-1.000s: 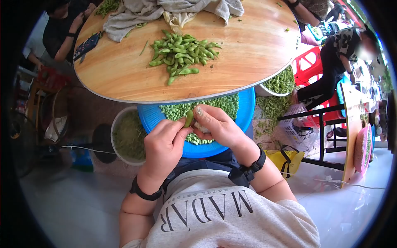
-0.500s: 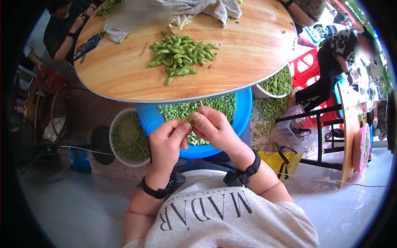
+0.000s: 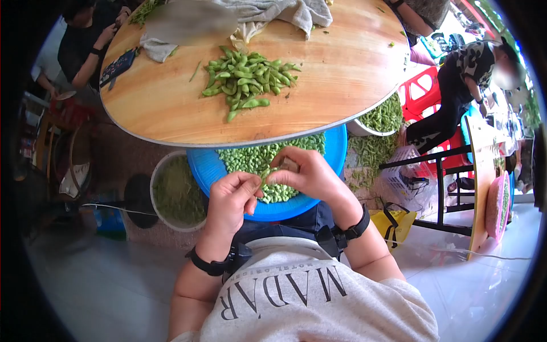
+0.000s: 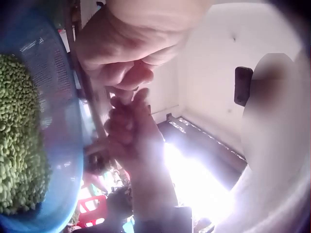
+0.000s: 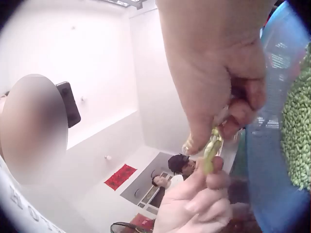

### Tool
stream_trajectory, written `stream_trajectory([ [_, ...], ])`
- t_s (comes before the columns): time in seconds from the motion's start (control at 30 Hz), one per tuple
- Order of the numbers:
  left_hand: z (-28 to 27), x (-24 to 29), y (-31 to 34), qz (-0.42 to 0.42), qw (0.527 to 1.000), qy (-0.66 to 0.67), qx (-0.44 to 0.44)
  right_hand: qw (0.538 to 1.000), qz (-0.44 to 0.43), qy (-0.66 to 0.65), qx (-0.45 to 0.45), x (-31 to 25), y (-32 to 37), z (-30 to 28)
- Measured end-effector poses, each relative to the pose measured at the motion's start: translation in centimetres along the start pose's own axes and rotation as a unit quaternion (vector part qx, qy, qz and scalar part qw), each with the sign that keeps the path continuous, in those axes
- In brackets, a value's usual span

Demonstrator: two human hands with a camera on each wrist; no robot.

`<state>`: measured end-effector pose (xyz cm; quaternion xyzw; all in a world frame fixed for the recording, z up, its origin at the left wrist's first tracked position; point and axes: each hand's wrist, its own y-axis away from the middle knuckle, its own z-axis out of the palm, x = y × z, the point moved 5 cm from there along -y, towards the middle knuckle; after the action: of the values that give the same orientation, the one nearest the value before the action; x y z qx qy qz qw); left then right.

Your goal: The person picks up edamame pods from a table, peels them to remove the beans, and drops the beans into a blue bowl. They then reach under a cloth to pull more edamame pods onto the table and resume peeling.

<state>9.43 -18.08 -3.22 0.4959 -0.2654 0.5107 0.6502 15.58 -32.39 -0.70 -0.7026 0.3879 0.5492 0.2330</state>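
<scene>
A green pod point(image 5: 211, 154), apparently split, is pinched at its lower end by my left hand point(image 5: 197, 201) in the right wrist view. My right hand point(image 5: 218, 73) has its thumb and curled fingers at the pod's upper end. In the head view, my left hand point(image 3: 231, 199) and right hand point(image 3: 307, 174) meet over a blue basket point(image 3: 199, 171) of shelled green beans point(image 3: 233, 157). The left wrist view shows the left hand point(image 4: 141, 43) above the right hand point(image 4: 126, 126), with the pod hidden there.
A round wooden table point(image 3: 154, 108) bears a pile of pods point(image 3: 245, 77) and grey cloths point(image 3: 285, 11). Left of the basket stands a white bucket point(image 3: 176, 194); another tub of pods point(image 3: 382, 117) is at right. Other people sit or bend around the table.
My right thumb and fingers have spread apart from their closer pinch, and the right hand has shifted slightly right. The left hand has dropped slightly.
</scene>
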Motion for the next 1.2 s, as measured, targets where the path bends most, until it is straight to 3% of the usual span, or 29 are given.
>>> stream_trajectory([
  [0.07, 0.1, 0.0, 0.0, -0.010, 1.000, 0.014, -0.006, 0.999, -0.041, 0.004, 0.026, 0.0, -0.2, 0.4],
  [0.13, 0.0, 0.0, 0.1, -0.046, 0.998, 0.032, -0.027, 0.998, -0.016, -0.048, -0.027, 1.0, -0.4, 0.6],
  [0.2, 0.0, -0.2, 0.1, -0.031, 0.998, -0.027, -0.041, 0.994, 0.038, -0.059, -0.089, 1.6, -0.3, 0.5],
  [0.3, 0.2, -0.5, 0.1, -0.026, 0.995, -0.084, -0.054, 0.990, 0.083, -0.058, -0.101, 2.1, -0.3, 0.9],
  [0.33, 0.5, -0.7, 0.1, -0.032, 0.994, -0.090, -0.050, 0.996, 0.040, 0.020, -0.082, 2.2, -0.5, 1.0],
  [0.43, -0.1, -1.0, -0.5, -0.018, 0.992, -0.123, -0.006, 0.980, -0.085, 0.127, 0.129, 3.7, -0.8, 0.3],
  [0.47, -0.6, -1.0, -0.7, -0.012, 0.990, -0.137, 0.015, 0.958, -0.047, 0.232, 0.163, 4.2, -0.7, -0.3],
  [0.63, -0.5, -1.2, -1.8, -0.023, 0.997, -0.073, 0.017, 0.997, -0.061, 0.000, 0.035, 1.0, 0.1, 0.7],
  [0.7, 0.3, -1.2, -2.0, -0.056, 0.998, -0.024, 0.005, 0.998, 0.014, -0.052, 0.041, 1.3, -0.2, 0.5],
  [0.8, 0.9, -0.6, -1.8, -0.018, 0.986, -0.165, -0.019, 0.997, 0.050, -0.063, -0.015, 1.9, -0.4, 0.1],
  [0.87, 1.6, 0.2, -1.4, 0.012, 0.970, -0.242, -0.022, 0.983, 0.104, -0.148, -0.031, 4.2, -0.7, 0.8],
  [0.9, 1.5, 0.3, -1.4, 0.047, 0.958, -0.282, -0.016, 0.973, 0.130, -0.189, -0.040, 4.9, -0.8, 1.1],
  [0.97, 0.5, 0.6, -1.2, 0.115, 0.927, -0.357, -0.003, 0.988, 0.101, -0.115, -0.002, 4.6, -0.9, 0.6],
  [1.0, -0.1, 2.0, -0.5, 0.185, 0.870, -0.456, 0.005, 0.994, 0.092, -0.060, 0.021, 5.0, -0.8, 0.1],
  [1.1, -4.8, 3.2, 0.8, 0.073, 0.769, -0.635, 0.021, 0.988, -0.015, 0.122, 0.088, 6.4, -0.7, -1.3],
  [1.17, -5.9, 5.1, 1.7, 0.076, 0.664, -0.744, 0.023, 0.978, -0.055, 0.172, 0.108, 6.7, -0.6, -1.6],
  [1.2, -6.5, 6.1, 1.2, 0.073, 0.697, -0.713, 0.011, 0.979, -0.061, 0.162, 0.105, 6.5, -0.8, -1.7],
])
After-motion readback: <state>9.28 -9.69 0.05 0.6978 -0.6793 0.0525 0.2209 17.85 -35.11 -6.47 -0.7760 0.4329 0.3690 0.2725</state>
